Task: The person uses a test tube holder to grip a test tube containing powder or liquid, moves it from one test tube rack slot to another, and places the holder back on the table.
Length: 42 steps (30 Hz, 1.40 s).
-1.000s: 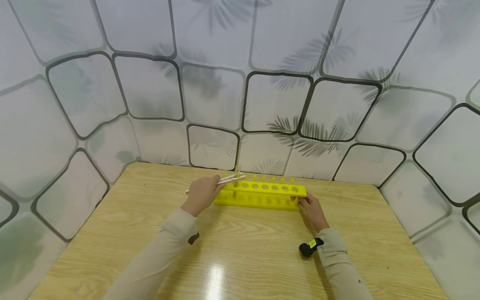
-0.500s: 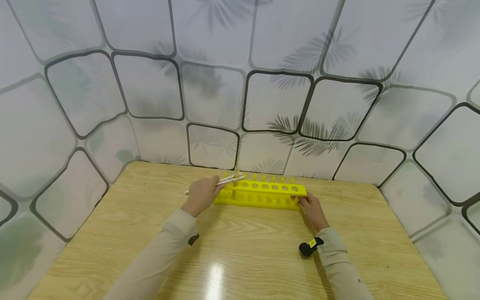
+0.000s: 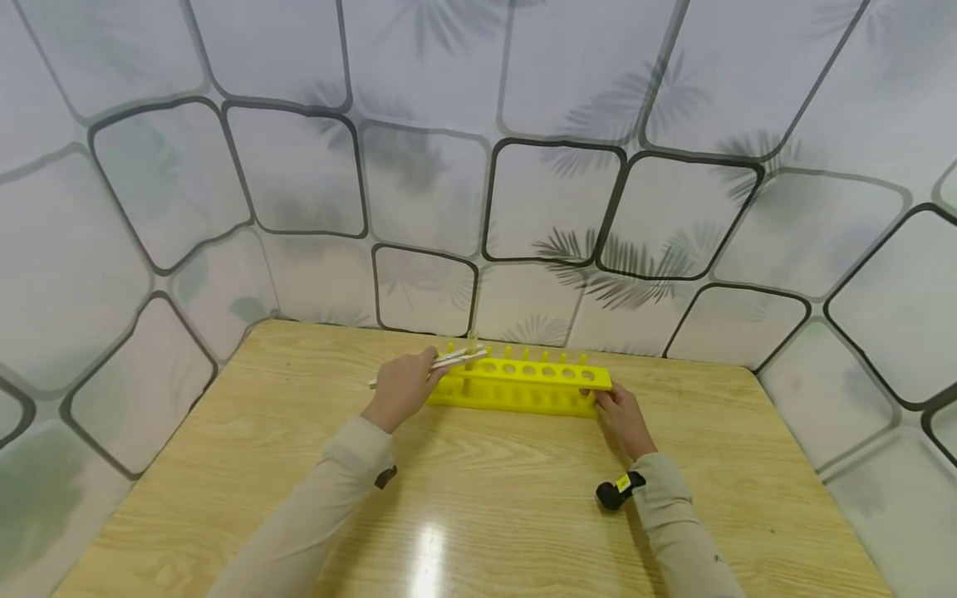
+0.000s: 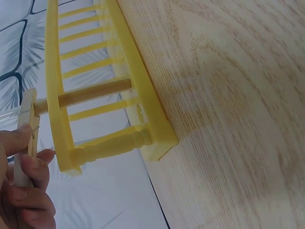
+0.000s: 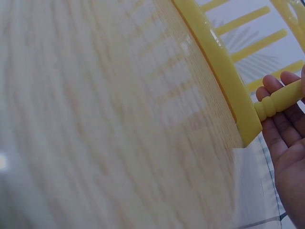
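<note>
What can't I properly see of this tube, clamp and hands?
Mouth of the tube: left wrist view, cut off by the left edge; head view, too small and faint.
Middle of the clamp: head view, covered by the left hand.
Part of the right hand: right wrist view, cut off by the right edge.

Slim clear tube with brown lower part (image 4: pixel 93 93): sunk a trace against the yellow plastic rack (image 3: pixel 531 400), as far as I can tell.
My head's view: tipped slightly down; the far edge of the pale wood-grain table (image 3: pixel 508 490) rides a touch higher.
</note>
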{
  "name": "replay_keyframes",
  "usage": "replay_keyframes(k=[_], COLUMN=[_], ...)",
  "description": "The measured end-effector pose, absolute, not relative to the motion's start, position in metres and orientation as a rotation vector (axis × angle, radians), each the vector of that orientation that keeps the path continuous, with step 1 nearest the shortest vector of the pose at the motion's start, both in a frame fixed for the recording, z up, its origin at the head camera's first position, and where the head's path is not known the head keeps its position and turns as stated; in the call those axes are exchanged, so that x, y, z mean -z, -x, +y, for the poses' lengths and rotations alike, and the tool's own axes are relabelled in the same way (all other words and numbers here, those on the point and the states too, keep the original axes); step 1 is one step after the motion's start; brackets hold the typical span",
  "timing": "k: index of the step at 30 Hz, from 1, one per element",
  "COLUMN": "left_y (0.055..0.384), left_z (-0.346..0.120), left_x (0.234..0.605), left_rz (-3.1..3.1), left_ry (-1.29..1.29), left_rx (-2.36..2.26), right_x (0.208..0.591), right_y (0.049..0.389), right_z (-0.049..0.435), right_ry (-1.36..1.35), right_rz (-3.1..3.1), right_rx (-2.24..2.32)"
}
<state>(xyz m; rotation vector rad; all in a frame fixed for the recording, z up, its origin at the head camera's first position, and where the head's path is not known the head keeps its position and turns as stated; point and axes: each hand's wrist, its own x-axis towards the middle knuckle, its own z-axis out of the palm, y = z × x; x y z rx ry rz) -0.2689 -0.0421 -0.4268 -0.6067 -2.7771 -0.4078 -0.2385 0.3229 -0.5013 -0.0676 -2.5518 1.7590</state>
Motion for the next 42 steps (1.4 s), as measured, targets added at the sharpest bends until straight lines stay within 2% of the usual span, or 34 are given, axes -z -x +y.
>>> replay_keyframes(k=[42], left_y=[0.2701], left_z=[-0.0404], left_x=[0.4241], left_rz=[-2.733], left_ry=[0.566], left_rx=[0.482], right_x=[0.5031], right_y=[0.2402], right_z=[0.3223], right_ry=[0.075], right_rz=[-2.524], right_rx=[-1.789])
